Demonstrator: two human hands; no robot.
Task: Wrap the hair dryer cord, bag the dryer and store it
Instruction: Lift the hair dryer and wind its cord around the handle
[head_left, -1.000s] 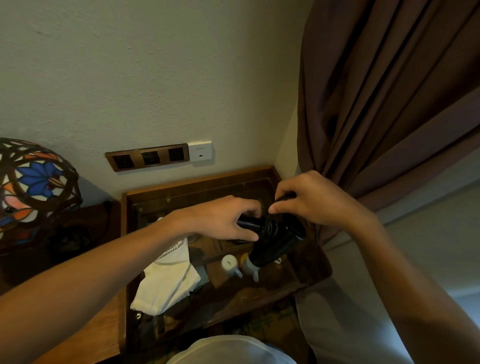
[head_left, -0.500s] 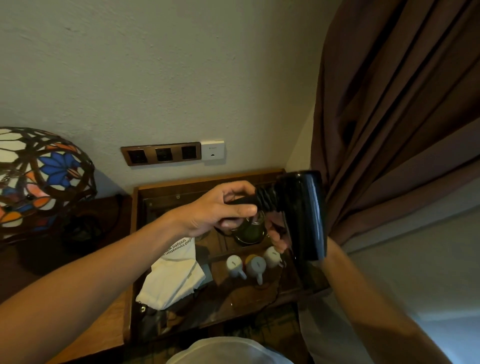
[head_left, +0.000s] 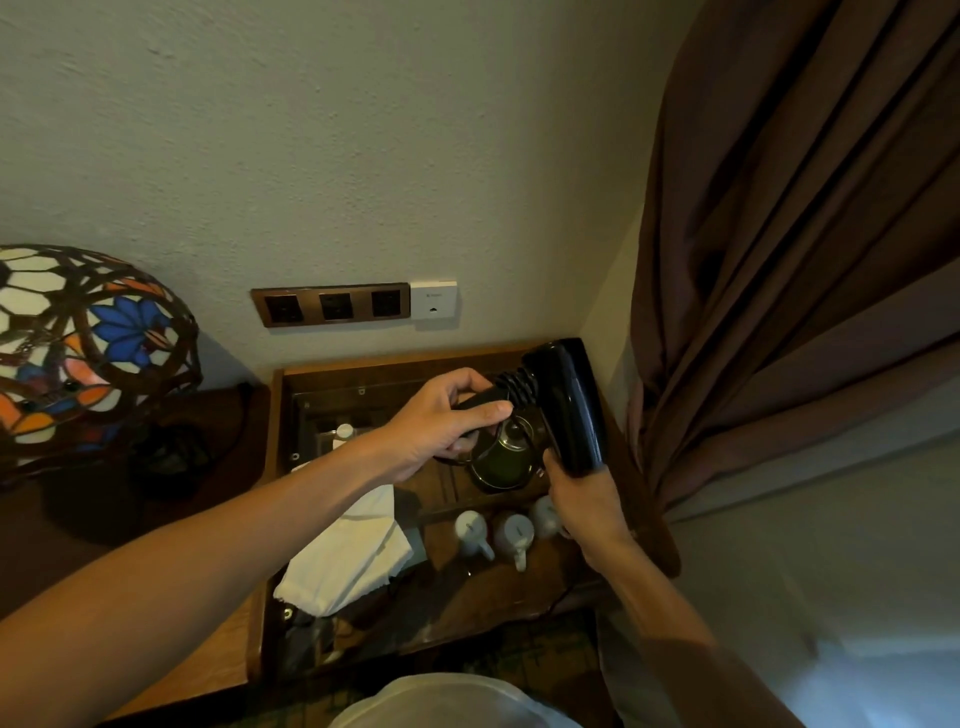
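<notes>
The black hair dryer (head_left: 569, 410) hangs above the wooden tray (head_left: 384, 366), barrel pointing down toward me. Its cord (head_left: 515, 389) is coiled in tight turns around the handle. My left hand (head_left: 447, 421) is closed on the handle's end, left of the coils. My right hand (head_left: 584, 506) reaches up from below and holds the lower end of the barrel. A white cloth bag (head_left: 353, 556) with printed text lies crumpled in the tray's left part, under my left forearm.
A dark kettle (head_left: 501, 457) sits in the tray beneath the dryer, with three white cups (head_left: 511, 535) in front of it. Wall sockets (head_left: 332, 306) are above the tray. A stained-glass lamp (head_left: 88, 348) stands left; a brown curtain (head_left: 779, 260) hangs right.
The dryer was tipped from lying low between both hands to barrel-down, then lifted slightly. My right hand moved from the top of the coils to beneath the barrel. The camera view shifted.
</notes>
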